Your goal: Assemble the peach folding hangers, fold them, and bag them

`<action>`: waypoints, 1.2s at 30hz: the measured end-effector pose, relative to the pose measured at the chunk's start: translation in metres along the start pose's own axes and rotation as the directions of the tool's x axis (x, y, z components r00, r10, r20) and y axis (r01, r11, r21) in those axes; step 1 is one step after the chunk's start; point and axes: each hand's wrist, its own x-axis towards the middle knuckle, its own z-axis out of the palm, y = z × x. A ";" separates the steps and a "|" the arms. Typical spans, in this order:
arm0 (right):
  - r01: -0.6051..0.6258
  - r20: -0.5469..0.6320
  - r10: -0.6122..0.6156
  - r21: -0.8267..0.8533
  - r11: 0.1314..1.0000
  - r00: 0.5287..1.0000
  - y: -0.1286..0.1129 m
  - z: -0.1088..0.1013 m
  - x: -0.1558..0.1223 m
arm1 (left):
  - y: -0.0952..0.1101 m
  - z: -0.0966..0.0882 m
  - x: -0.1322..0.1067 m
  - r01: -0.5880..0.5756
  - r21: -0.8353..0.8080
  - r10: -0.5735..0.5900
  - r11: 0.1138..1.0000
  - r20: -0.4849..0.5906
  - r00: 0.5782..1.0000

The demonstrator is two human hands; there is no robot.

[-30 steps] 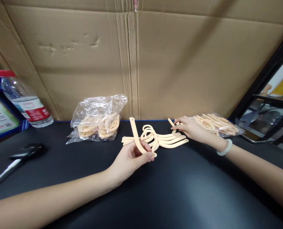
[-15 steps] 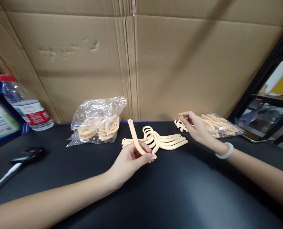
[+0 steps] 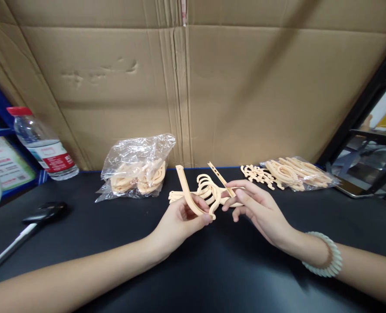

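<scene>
One curved bar (image 3: 186, 192), left hand (image 3: 176, 222) grasping; one slotted strip (image 3: 219, 176), right hand (image 3: 259, 208) holding; small hooks (image 3: 258, 174) near the worktop (image 3: 245, 280)'s back edge.

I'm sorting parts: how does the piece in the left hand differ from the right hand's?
The left hand holds a curved piece; the right hand, a straight bar. The curved piece looks larger; the straight bar looks slimmer, with slots along it. Both are pale tan.

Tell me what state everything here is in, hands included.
Left hand: closed on curved piece
Right hand: pinching slotted strip
Bottle: standing, capped
Left bag: part-filled, mouth unclear
Right bag: lying, has contents
Small pieces: loose, heaped
Middle pieces: piled
Bracelet: worn, right wrist
Black device: lying flat
</scene>
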 end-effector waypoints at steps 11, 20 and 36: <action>-0.154 0.010 0.155 0.163 0.974 0.988 0.014 0.004 0.002 | -0.001 -0.001 -0.001 -0.010 0.083 0.011 0.997 -0.009 1.000; -0.143 0.118 0.133 0.081 0.986 0.984 0.013 0.004 0.000 | 0.001 0.000 -0.001 -0.060 0.080 0.059 0.995 0.015 0.998; -0.153 0.165 0.135 0.101 0.983 0.977 0.018 0.001 0.001 | 0.002 0.000 -0.003 -0.060 0.123 0.051 0.991 0.079 0.996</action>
